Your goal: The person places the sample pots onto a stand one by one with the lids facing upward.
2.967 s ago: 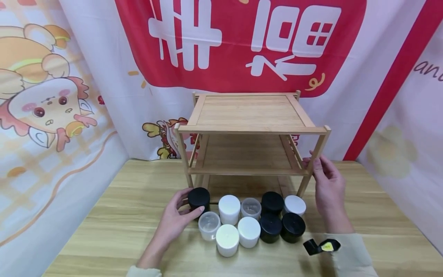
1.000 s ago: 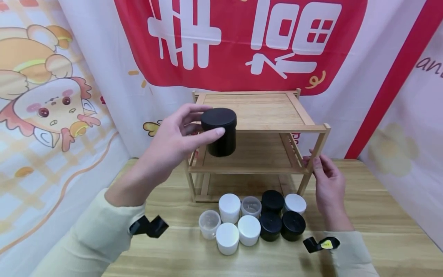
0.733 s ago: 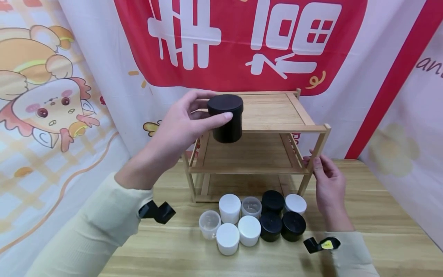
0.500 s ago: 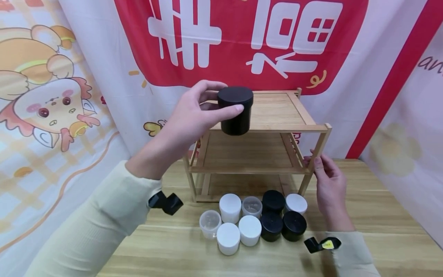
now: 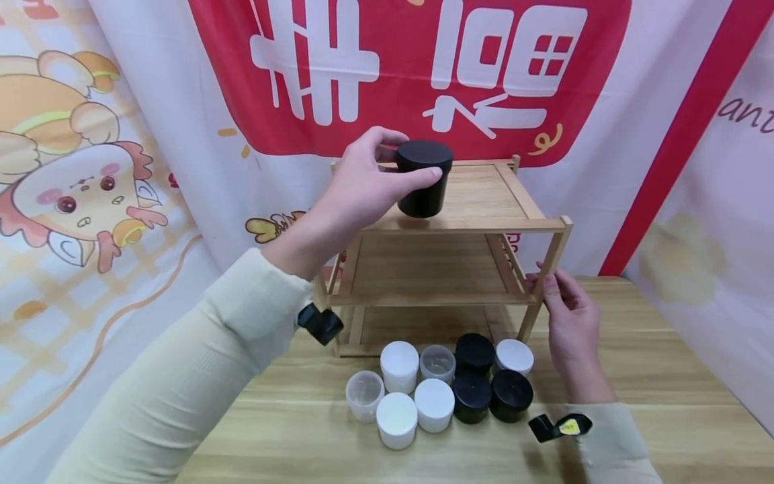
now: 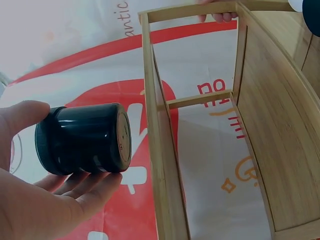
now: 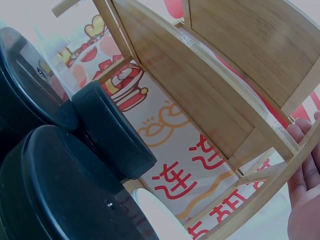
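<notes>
My left hand [image 5: 370, 176] holds a black lidded jar [image 5: 423, 180] upright, thumb in front and fingers behind. In the head view the jar overlaps the top board of a three-tier wooden shelf rack [image 5: 484, 195]. The left wrist view shows the jar's base [image 6: 124, 139] apart from the rack's top board [image 6: 159, 165]. My right hand [image 5: 571, 312] grips the rack's front right post [image 5: 546, 269], its fingers reaching behind the wood. Below the rack's front edge stand white jars [image 5: 396, 417], black jars [image 5: 511, 393] and clear jars [image 5: 365, 393].
The rack stands on a wooden table [image 5: 284, 417], close to a printed cloth backdrop [image 5: 230, 195]. Its middle shelf [image 5: 429, 269] and bottom shelf [image 5: 423, 326] hold nothing visible. Black straps [image 5: 320, 324] sit at both sleeve cuffs.
The black jar was lifted from the left end of the jar group and moved up and rightward to the rack's top level. My right hand stays on the post.
</notes>
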Demonstrator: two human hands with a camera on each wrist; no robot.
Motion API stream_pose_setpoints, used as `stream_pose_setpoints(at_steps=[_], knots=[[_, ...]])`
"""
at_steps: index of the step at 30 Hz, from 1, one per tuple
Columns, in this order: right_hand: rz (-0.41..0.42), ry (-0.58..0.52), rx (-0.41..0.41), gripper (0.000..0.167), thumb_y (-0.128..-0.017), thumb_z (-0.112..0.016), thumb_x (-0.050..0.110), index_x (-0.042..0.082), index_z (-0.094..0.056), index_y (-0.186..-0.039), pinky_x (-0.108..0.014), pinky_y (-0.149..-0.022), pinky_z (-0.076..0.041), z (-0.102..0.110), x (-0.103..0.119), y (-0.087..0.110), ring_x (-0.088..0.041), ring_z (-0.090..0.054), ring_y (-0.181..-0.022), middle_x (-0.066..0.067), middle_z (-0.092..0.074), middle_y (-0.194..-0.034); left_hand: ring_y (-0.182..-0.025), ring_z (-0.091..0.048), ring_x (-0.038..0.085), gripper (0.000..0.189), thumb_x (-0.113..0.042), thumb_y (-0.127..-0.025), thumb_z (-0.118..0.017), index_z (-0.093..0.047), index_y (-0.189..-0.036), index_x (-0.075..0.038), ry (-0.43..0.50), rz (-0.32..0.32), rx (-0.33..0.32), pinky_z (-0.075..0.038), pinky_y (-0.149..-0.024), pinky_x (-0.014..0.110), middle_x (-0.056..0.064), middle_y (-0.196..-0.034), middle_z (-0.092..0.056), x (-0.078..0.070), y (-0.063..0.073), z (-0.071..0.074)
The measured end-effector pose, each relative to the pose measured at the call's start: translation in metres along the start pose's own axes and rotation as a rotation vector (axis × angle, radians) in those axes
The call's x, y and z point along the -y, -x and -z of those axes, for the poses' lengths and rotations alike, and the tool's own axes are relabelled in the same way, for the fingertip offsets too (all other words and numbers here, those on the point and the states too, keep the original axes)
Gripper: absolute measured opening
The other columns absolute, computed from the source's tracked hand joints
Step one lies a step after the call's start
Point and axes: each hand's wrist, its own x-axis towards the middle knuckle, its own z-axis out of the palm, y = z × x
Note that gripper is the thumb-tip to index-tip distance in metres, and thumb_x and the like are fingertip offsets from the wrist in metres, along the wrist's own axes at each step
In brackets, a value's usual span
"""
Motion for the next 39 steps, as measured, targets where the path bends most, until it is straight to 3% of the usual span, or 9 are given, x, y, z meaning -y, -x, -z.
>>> stream_pose_setpoints(at_steps=[9, 15, 23, 30, 39], knots=[[-0.027, 0.01, -0.001, 0.042, -0.105, -0.067, 0.027, 0.009, -0.069, -0.143, -0.019, -0.108, -0.055, 0.003, 0.0, -0.001, -0.012, -0.074, -0.113, 0.004, -0.08, -0.109, -0.135, -0.056, 0.02, 0.066, -0.034, -0.095, -0.082, -0.048, -0.151, -0.023, -0.004, 0.083, 0.012, -0.057, -0.108, 0.041, 0.003, -0.151, -0.058, -0.002, -0.019, -0.013], [-0.036, 0.048, 0.015, 0.042, -0.106, -0.066, 0.029, 0.011, -0.069, -0.144, -0.019, -0.109, -0.054, 0.003, 0.001, -0.001, -0.012, -0.07, -0.12, 0.005, -0.079, -0.11, -0.136, -0.056, 0.021, 0.067, -0.031, -0.096, -0.081, -0.046, -0.152, -0.021, 0.01, 0.097, 0.035, -0.058, -0.109, 0.039, 0.004, -0.152, -0.057, -0.005, -0.029, -0.021], [-0.035, 0.056, 0.0, 0.041, -0.106, -0.066, 0.029, 0.011, -0.07, -0.142, -0.015, -0.103, -0.055, 0.001, 0.001, -0.001, -0.01, -0.074, -0.114, 0.006, -0.08, -0.108, -0.135, -0.055, 0.022, 0.065, -0.029, -0.096, -0.082, -0.046, -0.15, -0.02, 0.009, 0.139, 0.056, -0.061, -0.105, 0.037, 0.005, -0.153, -0.054, -0.009, -0.041, -0.031], [-0.037, 0.08, -0.015, 0.04, -0.106, -0.066, 0.03, 0.012, -0.071, -0.141, -0.016, -0.105, -0.055, 0.001, 0.0, -0.002, -0.009, -0.075, -0.112, 0.006, -0.08, -0.108, -0.135, -0.053, 0.022, 0.064, -0.029, -0.096, -0.081, -0.046, -0.149, -0.019, 0.04, 0.188, 0.108, -0.062, -0.105, 0.039, 0.005, -0.153, -0.05, -0.011, -0.048, -0.038], [-0.054, 0.137, -0.024, 0.041, -0.106, -0.067, 0.034, 0.017, -0.071, -0.142, -0.018, -0.109, -0.053, 0.003, 0.002, -0.002, -0.006, -0.075, -0.113, 0.009, -0.081, -0.11, -0.133, -0.055, 0.021, 0.065, -0.03, -0.095, -0.083, -0.046, -0.149, -0.022, 0.082, 0.256, 0.093, -0.06, -0.107, 0.04, 0.003, -0.152, -0.051, -0.013, -0.063, -0.047]])
